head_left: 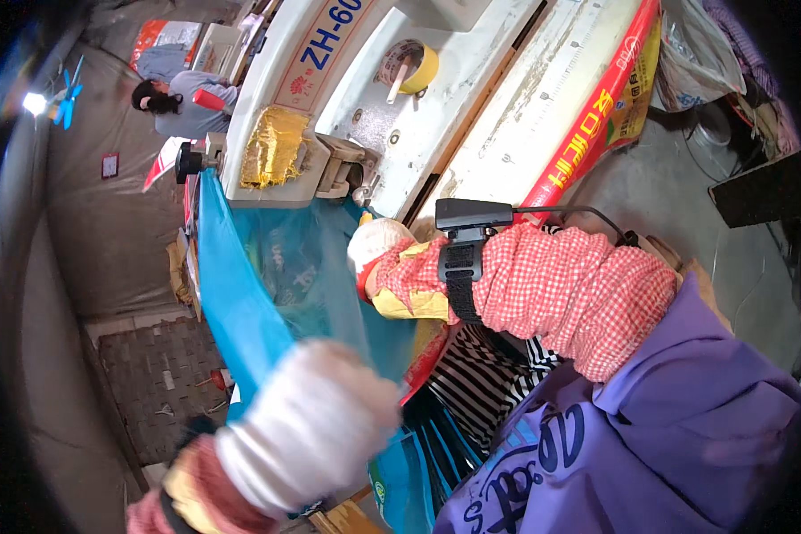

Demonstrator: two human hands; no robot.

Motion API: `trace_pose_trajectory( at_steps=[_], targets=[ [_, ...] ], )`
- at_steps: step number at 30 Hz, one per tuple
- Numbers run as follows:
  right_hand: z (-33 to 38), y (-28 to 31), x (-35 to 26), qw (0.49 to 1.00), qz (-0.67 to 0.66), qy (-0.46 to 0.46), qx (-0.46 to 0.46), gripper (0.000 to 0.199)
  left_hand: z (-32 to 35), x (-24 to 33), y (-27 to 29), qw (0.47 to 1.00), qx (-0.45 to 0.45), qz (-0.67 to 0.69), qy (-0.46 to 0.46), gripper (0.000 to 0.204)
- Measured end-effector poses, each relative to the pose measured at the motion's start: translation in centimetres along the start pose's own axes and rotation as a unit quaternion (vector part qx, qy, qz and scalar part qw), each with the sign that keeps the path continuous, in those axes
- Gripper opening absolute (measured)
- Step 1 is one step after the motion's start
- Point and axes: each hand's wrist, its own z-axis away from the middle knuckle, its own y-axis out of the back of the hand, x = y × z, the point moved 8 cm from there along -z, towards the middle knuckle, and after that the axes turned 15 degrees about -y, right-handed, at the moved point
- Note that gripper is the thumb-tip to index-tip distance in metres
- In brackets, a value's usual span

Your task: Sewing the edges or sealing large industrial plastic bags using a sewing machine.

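Note:
A white sewing machine (267, 62) stands before me, with a patch of gold tape (276, 147) on its head. Translucent blue sheeting (249, 267) spreads under the head and hangs down on the near side. My right hand (381, 242), in a white glove, is at the sheeting beside the presser area; its fingertips are mostly hidden. My left hand (316, 427), also white-gloved, is over the sheeting's near part. Motion smears it, so its fingers and any grip cannot be made out. The needle itself is not distinguishable.
A yellow tape roll (418, 71) with a pale stick in it lies on the machine bed. A red and yellow printed strip (587, 133) runs along the table edge. Dark folded blue sheets (436, 454) hang near my lap. Another person (182, 98) works in the background.

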Motion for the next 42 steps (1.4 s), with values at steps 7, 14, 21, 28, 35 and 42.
trace_pose_trajectory(
  at_steps=[7, 14, 21, 28, 35, 42],
  targets=[
    [0.5, 3.3, 2.4, 0.997, -0.016, 0.033, -0.069, 0.027, -3.2, 1.6, -4.6, 0.996, 0.062, -0.057, 0.027, 0.01],
    [1.8, 4.3, 6.3, 0.952, -0.203, -0.106, -0.201, 0.055, -3.7, 1.0, -4.6, 0.998, 0.056, -0.018, 0.012, 0.022],
    [3.9, 2.8, 5.7, 0.982, -0.114, -0.033, -0.145, 0.042, 2.7, -7.4, 2.6, 0.892, 0.403, -0.135, 0.155, 0.017],
    [4.5, 1.7, 5.2, 0.976, -0.155, -0.043, -0.147, 0.032, 1.8, -14.5, -11.5, 0.956, 0.052, 0.11, 0.265, 0.063],
    [4.2, 0.5, 6.5, 0.947, -0.155, -0.135, -0.245, 0.04, 1.9, -10.4, -16.3, 0.983, 0.094, 0.154, 0.039, 0.019],
    [4.2, 0.7, 5.7, 0.961, -0.165, -0.077, -0.209, 0.041, 2.8, -19.5, -13.8, 0.884, 0.236, 0.152, 0.373, 0.051]
  ],
)
